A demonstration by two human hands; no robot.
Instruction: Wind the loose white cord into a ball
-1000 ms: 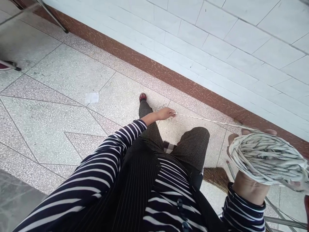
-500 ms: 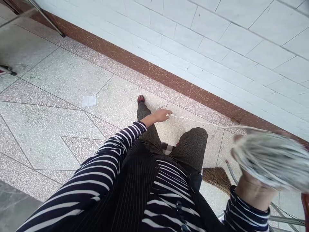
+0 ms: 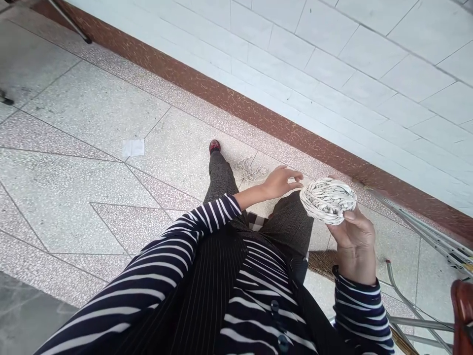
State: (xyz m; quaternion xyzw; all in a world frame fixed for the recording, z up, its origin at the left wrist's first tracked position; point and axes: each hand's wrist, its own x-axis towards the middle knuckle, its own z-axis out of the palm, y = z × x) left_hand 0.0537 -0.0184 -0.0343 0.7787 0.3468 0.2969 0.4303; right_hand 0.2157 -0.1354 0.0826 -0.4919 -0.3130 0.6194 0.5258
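My right hand [image 3: 355, 234] holds a thick coil of whitish cord [image 3: 328, 199], its thumb on the near side and its other fingers mostly hidden behind. Just left of the coil is my left hand [image 3: 283, 182], fingers loosely bent and apart, the tips close to the coil's edge. I make out no strand between those fingers. A loose tangle of the same cord [image 3: 251, 170] lies on the floor between my feet, beyond my left forearm.
A tiled wall [image 3: 295, 64] with a brown skirting [image 3: 221, 96] runs across the front. On the right are a broom [image 3: 323, 261], metal tubing [image 3: 417, 323] and a reddish-brown piece of furniture [image 3: 461, 315]. White paper [image 3: 133, 147] lies on the floor at left.
My right hand has swung the coil inward from the far right. My left hand has moved right toward it, and the strand stretched between them no longer shows.
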